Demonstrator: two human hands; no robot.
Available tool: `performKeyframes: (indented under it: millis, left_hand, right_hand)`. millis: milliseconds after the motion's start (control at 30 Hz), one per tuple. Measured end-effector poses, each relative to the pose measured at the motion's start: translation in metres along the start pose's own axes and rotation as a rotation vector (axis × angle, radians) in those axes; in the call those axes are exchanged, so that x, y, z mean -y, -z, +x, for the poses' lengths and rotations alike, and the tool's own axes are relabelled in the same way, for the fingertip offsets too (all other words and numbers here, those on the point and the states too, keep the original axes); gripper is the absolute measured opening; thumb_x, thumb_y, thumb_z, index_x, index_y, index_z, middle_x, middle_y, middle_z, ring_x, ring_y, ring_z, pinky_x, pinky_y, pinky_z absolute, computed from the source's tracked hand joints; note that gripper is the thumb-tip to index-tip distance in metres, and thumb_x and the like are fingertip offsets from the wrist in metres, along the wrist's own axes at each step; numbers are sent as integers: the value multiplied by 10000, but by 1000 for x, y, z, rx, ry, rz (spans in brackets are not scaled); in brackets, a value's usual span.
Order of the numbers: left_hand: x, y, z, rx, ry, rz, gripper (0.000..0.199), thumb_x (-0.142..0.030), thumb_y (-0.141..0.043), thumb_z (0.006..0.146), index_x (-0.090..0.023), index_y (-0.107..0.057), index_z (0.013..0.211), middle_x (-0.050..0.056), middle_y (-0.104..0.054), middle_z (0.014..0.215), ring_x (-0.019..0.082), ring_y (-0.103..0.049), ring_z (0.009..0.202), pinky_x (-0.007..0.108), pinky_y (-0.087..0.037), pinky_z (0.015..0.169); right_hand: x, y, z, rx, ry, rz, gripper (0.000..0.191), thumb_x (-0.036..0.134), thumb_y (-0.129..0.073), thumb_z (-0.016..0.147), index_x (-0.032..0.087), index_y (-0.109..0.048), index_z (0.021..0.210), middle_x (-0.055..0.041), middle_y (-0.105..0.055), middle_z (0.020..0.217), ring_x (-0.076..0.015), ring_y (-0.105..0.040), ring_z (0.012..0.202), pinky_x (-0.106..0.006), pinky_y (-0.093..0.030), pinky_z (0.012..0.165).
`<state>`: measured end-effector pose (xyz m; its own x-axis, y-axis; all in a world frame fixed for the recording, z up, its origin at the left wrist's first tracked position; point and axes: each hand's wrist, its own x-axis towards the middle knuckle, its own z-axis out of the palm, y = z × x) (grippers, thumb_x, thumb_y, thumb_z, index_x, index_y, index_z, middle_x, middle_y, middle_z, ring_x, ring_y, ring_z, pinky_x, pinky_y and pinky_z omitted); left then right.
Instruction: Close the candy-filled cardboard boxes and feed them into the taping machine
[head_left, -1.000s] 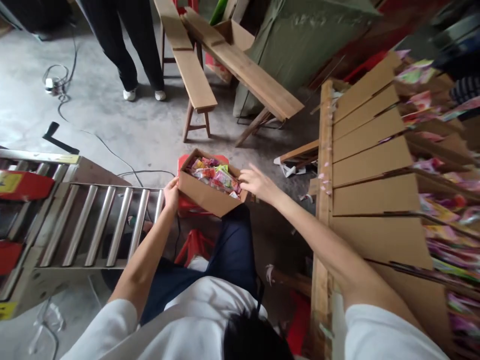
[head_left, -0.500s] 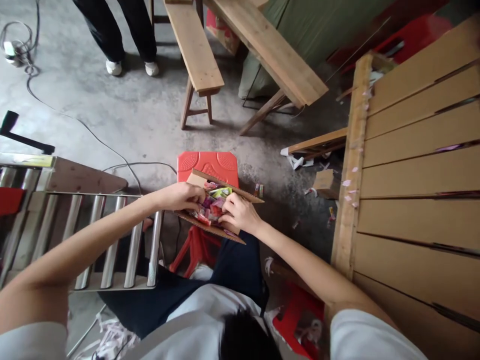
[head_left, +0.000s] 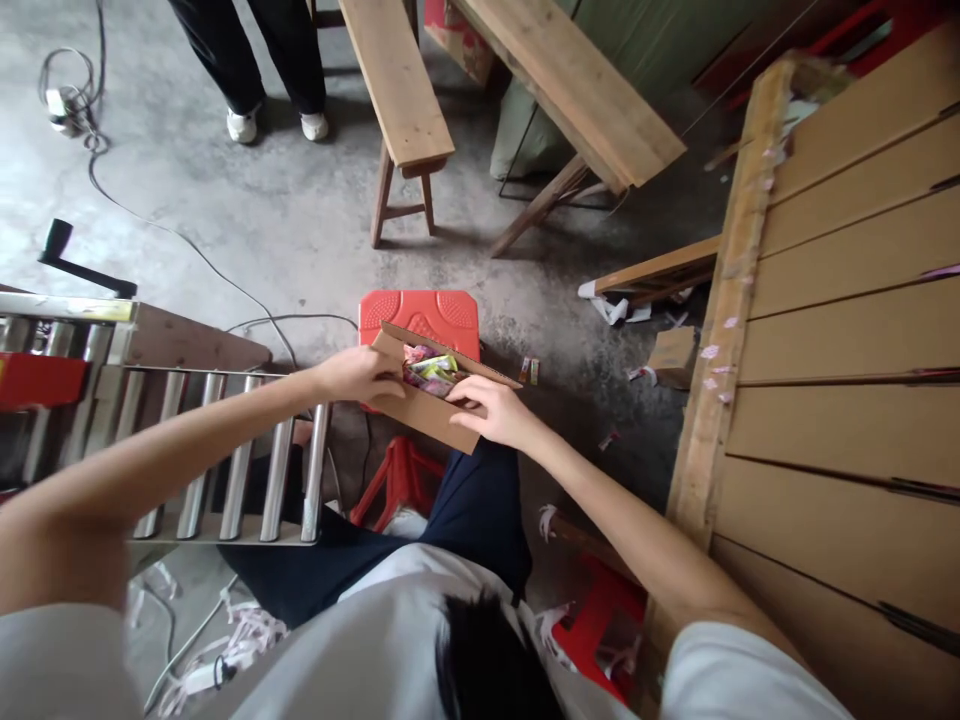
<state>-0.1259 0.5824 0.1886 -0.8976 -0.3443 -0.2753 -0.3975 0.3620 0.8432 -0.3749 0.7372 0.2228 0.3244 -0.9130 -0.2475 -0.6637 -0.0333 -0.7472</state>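
Small cardboard box [head_left: 424, 410] sits between my two hands, askew, its flaps up on the near and far sides. Bright wrapped packets [head_left: 435, 368] lie inside it, in the gap between my fingertips. My left hand [head_left: 358, 374] is at the box's left end, fingers bent, their tips at the cardboard. My right hand [head_left: 496, 408] is over the right end, fingers reaching in beside the packets, thumb apart from them at the near flap. Contact is small and partly hidden; I cannot tell whether either set of fingers grips anything.

Just beyond my fingers, a red stool [head_left: 454, 308] shows behind and partly under the box. Left of my left fingers, below that forearm, metal rollers [head_left: 238, 475]. Well to the right of my right fingers, a row of cartons [head_left: 847, 430].
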Motion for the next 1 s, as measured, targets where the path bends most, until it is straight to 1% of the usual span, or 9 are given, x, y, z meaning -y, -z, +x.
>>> performKeyframes:
  millis: [100,200,333,433,567,667,733,867,1000]
  left_hand:
    - [-8,-21,-4,-370,119,175,455,-435,-766,739,-222,-651,1124,116,-655,1172,291,-644,1043,377,-503,877]
    - [-12,-39,-9,-691,236,276,941,-480,-873,614,-161,-471,1403,225,-447,1470,415,-370,1405,553,-292,1142]
    - [7,-51,-9,-861,372,105,1242,-626,-875,526,-139,-295,1511,283,-286,1563,446,-202,1484,614,-148,1184]
    - [24,-67,-13,-921,278,-268,1146,-701,-781,613,-188,-287,1511,243,-350,1541,376,-309,1458,526,-306,1152]
    - [11,-131,-12,-1425,469,-903,653,-675,-399,915,-246,-404,1407,131,-525,1392,211,-531,1288,336,-471,1009]
    - [-24,-192,7,-1125,737,-1551,602,-643,-317,952,-169,-532,1257,136,-646,1184,213,-637,1101,332,-524,902]
    - [-48,-216,21,-1001,569,-1833,637,-654,-247,964,-175,-583,1218,135,-666,1200,222,-637,1136,343,-522,937]
    - [-67,-208,8,-1272,224,-1986,622,-676,-348,934,-220,-615,1262,100,-636,1343,238,-576,1274,357,-458,1083]
    - [-48,-178,-69,-1653,188,-1821,704,-730,-376,895,-237,-556,1365,83,-617,1381,248,-547,1312,373,-444,1103]
  right_hand:
    - [11,4,-1,-227,-11,-219,235,305,-631,904,183,-657,1104,-134,-644,1095,-266,-613,1087,-446,-504,1001]
    - [22,18,10,-398,-106,-411,774,488,-767,775,155,-483,1413,-222,-478,1407,-393,-424,1352,-578,-369,1119]
    - [29,1,21,-91,-134,-466,1278,640,-858,547,198,-230,1568,-230,-215,1596,-525,-228,1430,-734,-289,1075]
    - [29,-33,13,-59,-141,-590,1294,567,-890,540,233,-193,1578,-223,-88,1639,-547,-213,1419,-771,-279,1035]
    - [12,-37,9,-146,-112,-625,1069,466,-824,659,279,-276,1558,-209,-210,1616,-487,-371,1346,-712,-354,1011]
    - [4,-15,7,-188,-144,-513,1018,470,-799,665,293,-320,1545,-182,-331,1568,-441,-433,1334,-655,-410,1015]
    - [15,-6,1,-230,-157,-390,1002,478,-775,688,281,-307,1552,-167,-369,1547,-385,-481,1326,-574,-459,1028]
    - [70,-9,-4,-285,-16,-333,994,520,-738,729,283,-262,1569,-142,-328,1578,-354,-450,1379,-535,-433,1101]
    - [133,-42,44,-161,238,-262,1025,498,-753,723,293,-229,1579,-122,-283,1604,-352,-390,1422,-521,-385,1146]
